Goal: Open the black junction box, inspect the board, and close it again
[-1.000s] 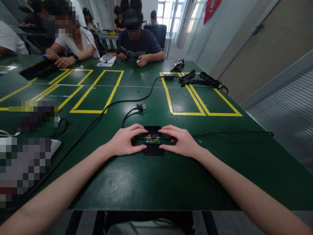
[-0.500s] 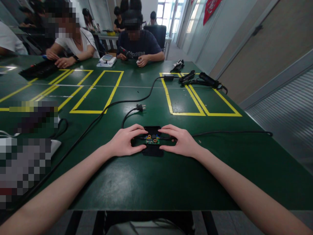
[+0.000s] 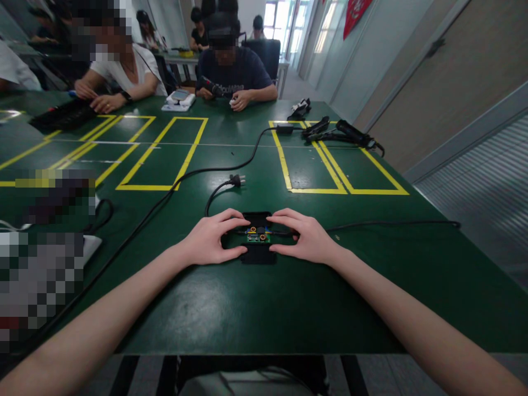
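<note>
A small green circuit board (image 3: pixel 258 236) with copper coils lies between two black plastic case halves, the upper half (image 3: pixel 257 216) and the lower half (image 3: pixel 259 255). My left hand (image 3: pixel 216 235) curves round their left side, fingertips at the upper half and thumb at the lower. Mirroring it, my right hand (image 3: pixel 306 234) has its fingertips at the upper half's right corner and its thumb at the lower half's right corner. Black cable ends run into the board from both sides, passing under my palms. From behind my left hand, a cord leads to a black plug (image 3: pixel 237 180).
Black cable (image 3: pixel 396 223) stretches right across the green table (image 3: pixel 264 308). Another long cord (image 3: pixel 190 174) crosses to a small black box (image 3: pixel 284 128) beside black hair-iron-like parts (image 3: pixel 350 133). Yellow tape marks rectangles. Across the table, people handle parts. Blurred items lie at left.
Almost nothing differs. The view shifts very slightly; both hands stay at the case halves around the circuit board.
</note>
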Action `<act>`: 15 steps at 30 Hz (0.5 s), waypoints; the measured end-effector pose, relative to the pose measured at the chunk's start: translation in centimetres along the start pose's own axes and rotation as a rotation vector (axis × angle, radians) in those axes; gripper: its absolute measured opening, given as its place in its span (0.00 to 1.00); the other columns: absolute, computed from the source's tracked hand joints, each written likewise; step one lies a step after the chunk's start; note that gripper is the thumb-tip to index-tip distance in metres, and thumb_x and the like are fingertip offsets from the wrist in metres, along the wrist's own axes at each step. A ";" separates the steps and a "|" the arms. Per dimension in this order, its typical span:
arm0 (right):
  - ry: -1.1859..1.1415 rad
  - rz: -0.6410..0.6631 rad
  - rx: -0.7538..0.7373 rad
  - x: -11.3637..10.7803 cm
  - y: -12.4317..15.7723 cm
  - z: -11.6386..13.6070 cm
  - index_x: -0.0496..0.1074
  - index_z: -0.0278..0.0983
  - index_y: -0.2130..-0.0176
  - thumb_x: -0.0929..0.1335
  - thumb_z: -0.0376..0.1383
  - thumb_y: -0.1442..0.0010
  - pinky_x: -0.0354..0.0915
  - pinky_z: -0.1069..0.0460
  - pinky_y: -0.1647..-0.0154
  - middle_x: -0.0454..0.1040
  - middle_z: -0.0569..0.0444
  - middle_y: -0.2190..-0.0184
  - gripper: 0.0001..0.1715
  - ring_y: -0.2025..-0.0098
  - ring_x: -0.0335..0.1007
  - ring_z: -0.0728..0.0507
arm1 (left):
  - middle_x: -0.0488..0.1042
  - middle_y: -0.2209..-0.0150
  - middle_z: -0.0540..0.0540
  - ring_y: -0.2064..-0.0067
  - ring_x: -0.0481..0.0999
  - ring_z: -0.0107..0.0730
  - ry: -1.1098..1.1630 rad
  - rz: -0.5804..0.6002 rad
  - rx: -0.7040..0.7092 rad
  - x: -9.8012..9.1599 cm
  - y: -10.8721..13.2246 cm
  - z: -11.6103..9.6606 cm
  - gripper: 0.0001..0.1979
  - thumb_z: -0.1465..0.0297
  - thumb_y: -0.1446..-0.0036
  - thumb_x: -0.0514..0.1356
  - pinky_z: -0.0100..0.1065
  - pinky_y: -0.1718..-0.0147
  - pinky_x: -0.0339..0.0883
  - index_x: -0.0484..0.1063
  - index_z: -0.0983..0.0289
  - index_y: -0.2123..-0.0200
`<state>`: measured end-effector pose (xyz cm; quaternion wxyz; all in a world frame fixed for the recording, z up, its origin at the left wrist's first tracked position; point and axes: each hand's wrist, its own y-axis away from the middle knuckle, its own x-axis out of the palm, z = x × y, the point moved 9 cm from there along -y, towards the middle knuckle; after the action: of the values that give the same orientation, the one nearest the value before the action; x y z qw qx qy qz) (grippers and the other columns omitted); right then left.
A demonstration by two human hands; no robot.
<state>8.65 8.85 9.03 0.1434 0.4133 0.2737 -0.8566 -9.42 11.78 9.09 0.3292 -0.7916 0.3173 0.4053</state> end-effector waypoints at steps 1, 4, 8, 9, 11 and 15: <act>-0.001 -0.003 -0.004 0.0 0.0 0.0 0.75 0.40 0.39 0.76 0.48 0.38 0.80 0.43 0.54 0.77 0.44 0.44 0.31 0.52 0.81 0.38 | 0.76 0.41 0.60 0.46 0.82 0.45 -0.001 0.003 -0.001 0.0 0.0 0.0 0.25 0.58 0.39 0.66 0.42 0.50 0.78 0.73 0.59 0.41; 0.000 -0.007 0.000 0.0 0.0 -0.1 0.75 0.41 0.39 0.75 0.48 0.38 0.80 0.45 0.57 0.77 0.44 0.45 0.31 0.54 0.80 0.39 | 0.75 0.42 0.60 0.46 0.82 0.45 -0.004 0.006 0.000 0.1 -0.1 -0.1 0.25 0.58 0.39 0.66 0.43 0.50 0.78 0.73 0.59 0.41; -0.004 -0.018 0.036 0.0 -0.1 -0.5 0.76 0.41 0.40 0.75 0.48 0.38 0.77 0.49 0.67 0.77 0.45 0.45 0.30 0.60 0.79 0.42 | 0.76 0.43 0.61 0.47 0.82 0.46 0.003 -0.008 -0.001 0.0 -0.1 -0.1 0.24 0.58 0.39 0.66 0.43 0.51 0.79 0.74 0.60 0.41; -0.010 -0.026 0.050 -0.1 -0.1 -0.6 0.76 0.40 0.41 0.74 0.48 0.37 0.76 0.50 0.70 0.77 0.44 0.46 0.29 0.63 0.78 0.43 | 0.76 0.43 0.60 0.47 0.82 0.46 0.011 -0.011 -0.002 0.0 -0.2 0.0 0.24 0.58 0.39 0.66 0.43 0.51 0.79 0.74 0.60 0.42; -0.018 -0.055 0.076 -0.3 -0.1 -0.7 0.77 0.38 0.43 0.73 0.47 0.36 0.73 0.50 0.74 0.78 0.44 0.48 0.26 0.69 0.73 0.46 | 0.75 0.43 0.60 0.46 0.81 0.46 0.039 -0.020 -0.005 0.0 -0.1 0.1 0.24 0.58 0.39 0.66 0.44 0.49 0.78 0.74 0.59 0.42; 0.006 -0.105 0.107 -0.9 -0.2 -1.0 0.78 0.37 0.50 0.68 0.42 0.33 0.69 0.50 0.72 0.79 0.45 0.53 0.16 0.75 0.66 0.49 | 0.76 0.45 0.60 0.49 0.81 0.42 0.126 -0.087 -0.003 -0.7 -0.2 0.3 0.20 0.61 0.37 0.64 0.42 0.51 0.78 0.75 0.60 0.44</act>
<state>9.81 9.60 9.29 0.0754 0.4078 0.2493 -0.8751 -9.74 12.32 9.58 0.3248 -0.8292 0.3019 0.3403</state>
